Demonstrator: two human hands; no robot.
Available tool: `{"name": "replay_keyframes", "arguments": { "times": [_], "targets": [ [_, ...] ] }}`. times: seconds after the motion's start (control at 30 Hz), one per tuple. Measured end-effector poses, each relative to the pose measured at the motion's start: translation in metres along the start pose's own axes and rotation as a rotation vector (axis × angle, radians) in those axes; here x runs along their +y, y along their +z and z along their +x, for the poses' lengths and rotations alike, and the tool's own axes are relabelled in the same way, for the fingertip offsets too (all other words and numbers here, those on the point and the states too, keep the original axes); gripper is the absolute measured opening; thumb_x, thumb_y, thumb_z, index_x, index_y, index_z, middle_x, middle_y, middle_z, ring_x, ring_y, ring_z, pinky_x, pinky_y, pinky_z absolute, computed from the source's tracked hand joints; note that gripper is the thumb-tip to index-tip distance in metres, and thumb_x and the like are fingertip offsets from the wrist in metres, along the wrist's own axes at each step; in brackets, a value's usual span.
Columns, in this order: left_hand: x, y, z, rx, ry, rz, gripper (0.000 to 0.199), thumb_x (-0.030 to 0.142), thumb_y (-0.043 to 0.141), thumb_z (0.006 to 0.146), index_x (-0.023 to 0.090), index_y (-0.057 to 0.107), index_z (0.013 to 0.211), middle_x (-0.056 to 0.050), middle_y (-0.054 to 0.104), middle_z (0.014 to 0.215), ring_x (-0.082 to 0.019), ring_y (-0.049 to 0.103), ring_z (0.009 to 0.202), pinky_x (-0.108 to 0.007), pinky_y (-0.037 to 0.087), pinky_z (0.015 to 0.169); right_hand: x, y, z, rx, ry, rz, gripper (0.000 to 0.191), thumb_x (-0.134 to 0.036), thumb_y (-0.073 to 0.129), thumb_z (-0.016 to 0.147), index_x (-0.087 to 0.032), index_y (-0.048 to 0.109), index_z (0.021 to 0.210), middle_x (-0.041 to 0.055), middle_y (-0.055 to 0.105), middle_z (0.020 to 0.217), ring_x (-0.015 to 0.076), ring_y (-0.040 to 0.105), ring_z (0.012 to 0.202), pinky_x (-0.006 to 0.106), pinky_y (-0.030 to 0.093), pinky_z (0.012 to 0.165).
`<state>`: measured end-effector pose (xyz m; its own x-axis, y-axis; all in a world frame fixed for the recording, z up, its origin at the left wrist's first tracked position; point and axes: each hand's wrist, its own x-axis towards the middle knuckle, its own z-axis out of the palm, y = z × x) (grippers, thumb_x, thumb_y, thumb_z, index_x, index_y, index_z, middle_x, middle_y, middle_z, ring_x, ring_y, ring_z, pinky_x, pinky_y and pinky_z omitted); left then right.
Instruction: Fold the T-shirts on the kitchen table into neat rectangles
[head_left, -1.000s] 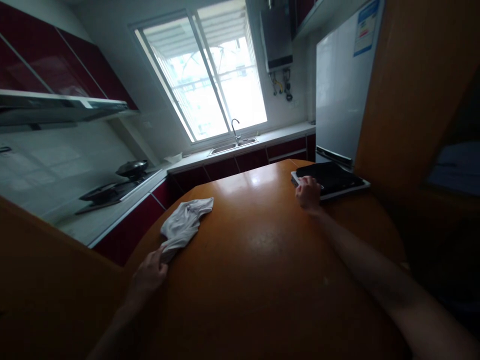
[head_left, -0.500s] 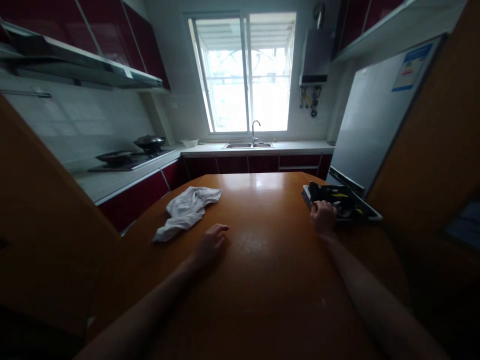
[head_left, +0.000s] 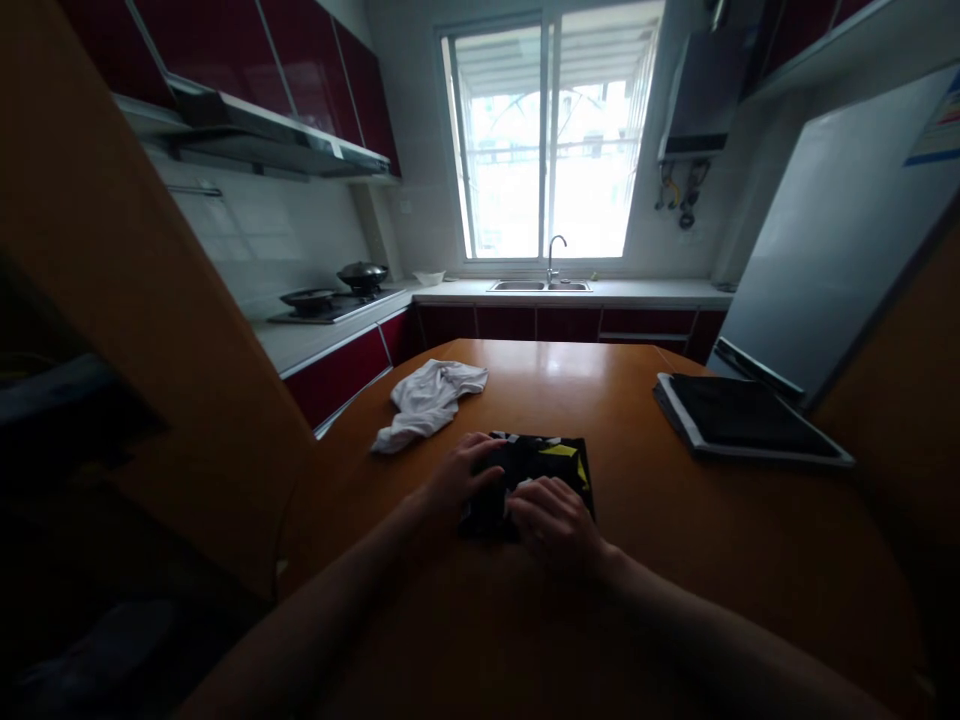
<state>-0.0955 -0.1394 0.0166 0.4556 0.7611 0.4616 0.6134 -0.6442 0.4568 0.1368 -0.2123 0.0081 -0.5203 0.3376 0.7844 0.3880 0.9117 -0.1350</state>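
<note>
A folded black garment with yellow and white patches lies flat on the table in front of me. My left hand rests on its left side, fingers apart. On its front right part is my right hand, its fingers curled and closed on the fabric; the fingertips are partly hidden. A crumpled white cloth lies beyond my left hand. To the right sits a neat stack of folded dark and pale clothes, apart from both hands.
The wooden table has an angled far edge. Behind it a counter holds a sink, and a stove with a lidded pan is at left. A fridge stands at right, a brown door panel at left.
The black patterned garment has come off the right-hand stack to the table's middle with my right hand. My left hand now lies on it. The view has turned left.
</note>
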Motion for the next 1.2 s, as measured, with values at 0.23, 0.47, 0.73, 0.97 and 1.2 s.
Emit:
{"name": "replay_keyframes", "arguments": {
  "times": [0.23,0.47,0.73,0.97,1.2],
  "targets": [
    [0.009,0.016,-0.010,-0.315,-0.017,0.183,0.031,0.043,0.055,0.097,0.032,0.073,0.119,-0.004,0.070,0.096,-0.019,0.065,0.086,-0.027,0.049,0.082,0.099,-0.031,-0.026,0.433,0.553,0.015,0.023,-0.029,0.044,0.097,-0.022,0.066,0.097,0.0088,0.066,0.096,0.0239,0.063,0.092,0.038,0.050,0.078],
    [-0.003,-0.011,0.028,0.039,-0.319,0.092,0.023,0.021,0.055,0.088,0.018,0.077,0.091,-0.004,0.073,0.078,-0.019,0.067,0.074,-0.025,0.049,0.070,0.167,-0.032,-0.061,0.608,1.029,0.045,0.037,-0.039,0.042,0.088,-0.014,0.066,0.102,0.0112,0.069,0.094,0.0219,0.062,0.076,0.034,0.048,0.069],
    [-0.011,-0.143,0.203,0.432,-0.385,0.060,0.017,0.015,0.052,0.090,0.010,0.068,0.088,-0.009,0.069,0.081,-0.020,0.066,0.076,-0.031,0.053,0.072,0.168,-0.027,-0.064,0.486,1.011,0.070,0.039,-0.041,0.049,0.084,-0.014,0.066,0.106,0.0130,0.068,0.100,0.0246,0.063,0.083,0.035,0.049,0.072],
    [-0.011,-0.221,0.268,0.744,-0.237,-0.294,0.025,0.018,0.049,0.098,0.013,0.051,0.123,-0.013,0.066,0.108,-0.016,0.068,0.080,-0.031,0.058,0.074,0.169,-0.026,-0.066,0.435,1.003,0.075,0.037,-0.036,0.050,0.080,-0.014,0.064,0.107,0.0136,0.067,0.105,0.0233,0.063,0.079,0.036,0.050,0.070],
    [-0.046,-0.187,0.139,0.085,-0.540,0.238,0.024,0.024,0.073,0.079,0.013,0.067,0.100,-0.008,0.071,0.089,-0.017,0.067,0.074,-0.025,0.054,0.067,0.164,-0.023,-0.062,0.361,1.002,0.046,0.035,-0.033,0.050,0.078,-0.016,0.066,0.105,0.0122,0.066,0.104,0.0229,0.063,0.079,0.038,0.051,0.075]
  ]
}}
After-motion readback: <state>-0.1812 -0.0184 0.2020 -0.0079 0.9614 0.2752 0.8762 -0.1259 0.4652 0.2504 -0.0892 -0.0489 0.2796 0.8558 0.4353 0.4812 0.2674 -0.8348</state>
